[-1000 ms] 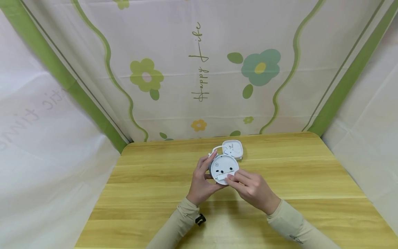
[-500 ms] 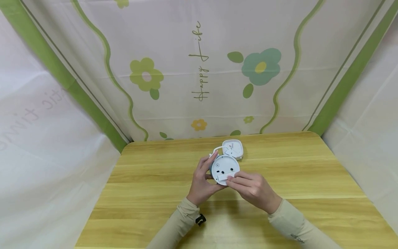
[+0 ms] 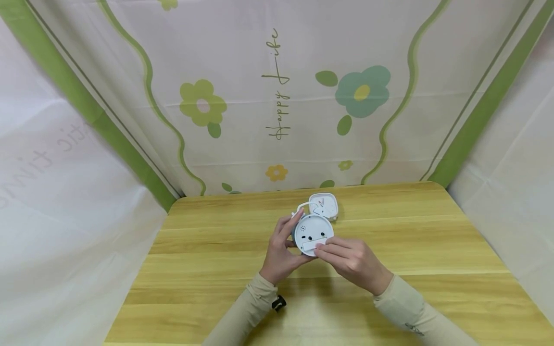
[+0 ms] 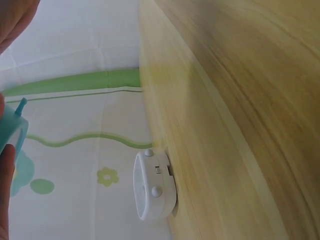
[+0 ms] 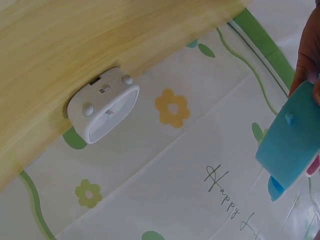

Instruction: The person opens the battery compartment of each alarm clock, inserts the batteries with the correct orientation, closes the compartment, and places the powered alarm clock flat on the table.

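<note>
A round alarm clock (image 3: 312, 226) is held above the table, its white back with small black knobs facing the head camera. My left hand (image 3: 280, 252) grips its rim from the left, thumb below and fingers above. A thin white handle (image 3: 304, 205) arches from the top. In the right wrist view the clock's casing (image 5: 290, 142) is light blue. My right hand (image 3: 352, 262) pinches the white rectangular battery cover (image 3: 309, 246) low on the back, fingers curled over its right end, which they hide.
Just behind the held clock, a white rounded-square clock (image 3: 324, 205) stands on the wooden table (image 3: 207, 254), near its far edge. White fabric with printed flowers (image 3: 362, 91) walls the back and sides. A black strap piece (image 3: 279, 303) shows at my left wrist.
The battery cover has settled flatter against the clock's back, and the dark gap along its upper edge has narrowed. Both hands keep nearly the same place.
</note>
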Tool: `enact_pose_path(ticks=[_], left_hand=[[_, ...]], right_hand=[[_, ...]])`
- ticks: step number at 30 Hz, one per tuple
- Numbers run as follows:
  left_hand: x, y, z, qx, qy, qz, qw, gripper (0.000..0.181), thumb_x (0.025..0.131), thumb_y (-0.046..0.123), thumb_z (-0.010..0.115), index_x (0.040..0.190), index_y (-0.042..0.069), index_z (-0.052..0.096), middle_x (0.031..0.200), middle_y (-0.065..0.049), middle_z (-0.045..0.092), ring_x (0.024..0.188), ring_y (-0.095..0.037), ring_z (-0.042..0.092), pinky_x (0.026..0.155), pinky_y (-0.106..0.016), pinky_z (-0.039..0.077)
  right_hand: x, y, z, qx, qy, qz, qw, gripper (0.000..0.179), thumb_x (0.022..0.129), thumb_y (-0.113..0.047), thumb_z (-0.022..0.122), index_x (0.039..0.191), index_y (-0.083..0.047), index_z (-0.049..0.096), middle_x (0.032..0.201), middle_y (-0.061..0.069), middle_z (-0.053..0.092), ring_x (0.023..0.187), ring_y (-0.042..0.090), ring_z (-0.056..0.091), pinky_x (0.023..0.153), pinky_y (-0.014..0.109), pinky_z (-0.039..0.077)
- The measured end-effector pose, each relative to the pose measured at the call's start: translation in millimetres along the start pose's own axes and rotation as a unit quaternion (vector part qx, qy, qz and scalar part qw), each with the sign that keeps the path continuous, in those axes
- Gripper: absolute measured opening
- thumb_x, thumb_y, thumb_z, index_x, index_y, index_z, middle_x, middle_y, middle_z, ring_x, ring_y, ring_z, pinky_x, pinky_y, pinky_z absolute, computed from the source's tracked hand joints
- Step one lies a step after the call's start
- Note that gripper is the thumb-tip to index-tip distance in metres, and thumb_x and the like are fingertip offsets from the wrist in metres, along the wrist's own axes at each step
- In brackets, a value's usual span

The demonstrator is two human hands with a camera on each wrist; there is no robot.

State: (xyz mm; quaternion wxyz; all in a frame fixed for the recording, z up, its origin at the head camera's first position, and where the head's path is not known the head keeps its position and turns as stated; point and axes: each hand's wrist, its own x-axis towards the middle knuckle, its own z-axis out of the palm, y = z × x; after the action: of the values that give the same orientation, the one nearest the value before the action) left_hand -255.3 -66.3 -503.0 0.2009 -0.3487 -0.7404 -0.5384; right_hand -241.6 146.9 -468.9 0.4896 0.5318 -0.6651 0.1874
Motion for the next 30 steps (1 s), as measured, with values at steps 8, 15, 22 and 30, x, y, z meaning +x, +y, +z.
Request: enact_pose_path(ticks=[8, 15, 22, 30], left_hand=[[0.2, -1.0, -2.7, 0.005, -0.003, -0.002, 1.0, 0.103, 0.072, -0.001, 0.093, 0.159, 0.009, 0.039, 0.137, -0.017, 0.047, 0.118, -0.027, 0.061, 0.075, -0.027, 0.065], [1.4, 1.5, -0.9, 0.006, -0.009, -0.003, 0.9999, 0.106, 0.071, -0.001, 0.094, 0.161, 0.014, 0.039, 0.138, -0.018, 0.047, 0.119, -0.028, 0.061, 0.074, -0.024, 0.065], [1.0, 2.7, -0.1, 0.017, -0.002, 0.006, 0.9998, 0.106, 0.071, -0.002, 0.093, 0.16, 0.014, 0.039, 0.137, -0.018, 0.048, 0.115, -0.03, 0.063, 0.073, -0.022, 0.064], [0.8, 2.0, 0.1, 0.009, -0.001, 0.006, 0.9999, 0.102, 0.073, -0.001, 0.093, 0.159, 0.008, 0.039, 0.137, -0.018, 0.048, 0.116, -0.03, 0.062, 0.074, -0.024, 0.065]], right_hand=[[1.9, -0.3, 1.3, -0.014, -0.005, -0.005, 0.9999, 0.035, 0.108, -0.002, 0.051, 0.091, -0.003, 0.082, 0.088, 0.005, 0.08, 0.074, 0.013, 0.071, 0.064, 0.026, 0.064], [2.0, -1.6, -0.4, -0.034, -0.015, -0.016, 0.9992, 0.036, 0.108, -0.003, 0.051, 0.09, -0.003, 0.082, 0.088, 0.006, 0.08, 0.073, 0.013, 0.071, 0.063, 0.025, 0.063], [0.7, -5.7, -0.7, -0.032, -0.031, 0.016, 0.9989, 0.038, 0.109, -0.005, 0.049, 0.09, -0.005, 0.082, 0.089, 0.004, 0.08, 0.074, 0.012, 0.071, 0.064, 0.024, 0.063], [-1.1, -6.2, 0.3, -0.025, -0.041, 0.045, 0.9978, 0.043, 0.111, -0.007, 0.045, 0.09, -0.005, 0.083, 0.089, 0.004, 0.08, 0.074, 0.013, 0.069, 0.064, 0.023, 0.063]])
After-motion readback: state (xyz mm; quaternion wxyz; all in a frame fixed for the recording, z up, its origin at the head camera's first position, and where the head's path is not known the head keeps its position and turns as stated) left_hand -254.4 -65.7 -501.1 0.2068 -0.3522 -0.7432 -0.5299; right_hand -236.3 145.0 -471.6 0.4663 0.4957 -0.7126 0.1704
